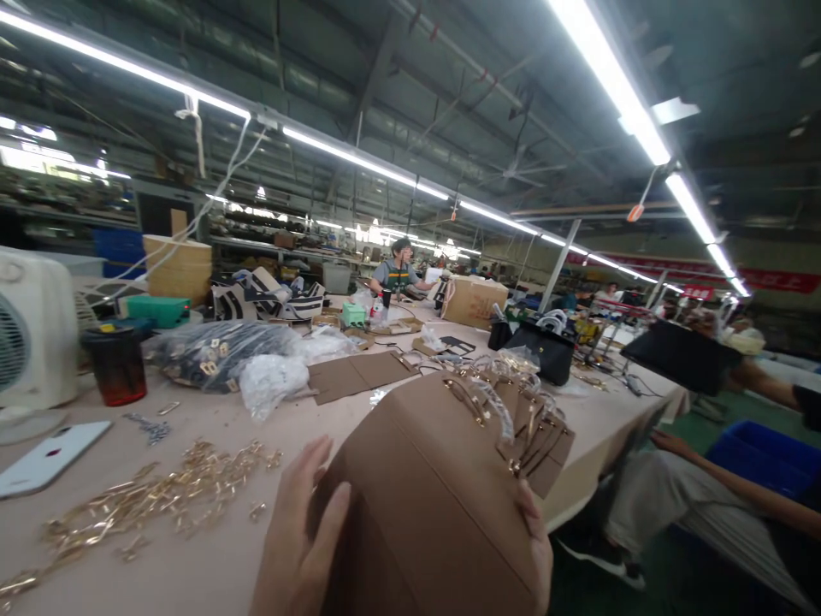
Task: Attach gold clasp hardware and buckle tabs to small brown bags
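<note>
A tan leather handbag point(436, 488) fills the lower middle of the head view, held between both hands. My left hand point(301, 539) presses flat against its left side with fingers stretched upward. My right hand point(537, 539) wraps the bag's right edge, mostly hidden behind it. Gold buckles and plastic-wrapped handles point(493, 402) sit at the bag's far end. More tan bags point(545, 436) lie stacked just beyond it on the table.
Loose gold metal fittings point(147, 496) lie scattered on the pink table point(211, 565) at left, beside a white phone point(51, 458), a dark cup point(116, 364) and a white fan point(35, 329). A seated person's arm point(731, 479) reaches in at right holding a black bag point(680, 355). Another person point(398, 274) sits far back.
</note>
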The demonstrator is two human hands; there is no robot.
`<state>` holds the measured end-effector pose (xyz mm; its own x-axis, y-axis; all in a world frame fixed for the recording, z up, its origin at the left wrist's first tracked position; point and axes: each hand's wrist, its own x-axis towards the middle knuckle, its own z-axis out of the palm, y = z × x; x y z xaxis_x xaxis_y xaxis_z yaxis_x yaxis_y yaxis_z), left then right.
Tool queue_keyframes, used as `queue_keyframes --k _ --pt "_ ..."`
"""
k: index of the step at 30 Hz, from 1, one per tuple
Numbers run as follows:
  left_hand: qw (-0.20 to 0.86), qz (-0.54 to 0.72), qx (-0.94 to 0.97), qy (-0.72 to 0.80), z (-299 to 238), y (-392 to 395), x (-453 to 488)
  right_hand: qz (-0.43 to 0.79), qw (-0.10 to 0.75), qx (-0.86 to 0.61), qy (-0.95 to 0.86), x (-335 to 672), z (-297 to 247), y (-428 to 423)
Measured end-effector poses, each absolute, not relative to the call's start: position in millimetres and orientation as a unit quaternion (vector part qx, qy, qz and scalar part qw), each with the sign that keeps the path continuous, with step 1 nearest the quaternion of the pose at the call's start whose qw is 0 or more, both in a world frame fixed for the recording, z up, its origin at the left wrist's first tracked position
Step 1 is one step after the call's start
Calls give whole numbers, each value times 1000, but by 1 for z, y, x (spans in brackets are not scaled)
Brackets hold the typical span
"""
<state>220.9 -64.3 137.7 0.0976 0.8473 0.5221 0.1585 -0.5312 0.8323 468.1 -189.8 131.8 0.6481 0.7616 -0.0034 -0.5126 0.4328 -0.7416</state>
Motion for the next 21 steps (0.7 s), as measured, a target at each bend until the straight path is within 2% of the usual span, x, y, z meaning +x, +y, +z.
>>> queue_keyframes --k 2,4,7,10,13,17,21 --pt "385 531 630 416 119 -37 215 370 824 -384 -192 489 123 -193" --pt "406 488 633 442 97 -13 208 357 814 -394 -234 514 115 -190" --pt "381 389 703 458 59 13 195 287 824 -409 -266 554 108 -173" --pt "333 321 764 451 30 26 191 217 853 -420 -219 582 114 -149" --pt "296 297 787 453 14 30 193 189 880 -402 -167 584 140 -131" --pt "289 287 805 431 3 34 193 166 915 -344 -130 581 199 -96" --pt "294 280 808 427 -6 43 192 166 908 -342 -174 637 242 -48"
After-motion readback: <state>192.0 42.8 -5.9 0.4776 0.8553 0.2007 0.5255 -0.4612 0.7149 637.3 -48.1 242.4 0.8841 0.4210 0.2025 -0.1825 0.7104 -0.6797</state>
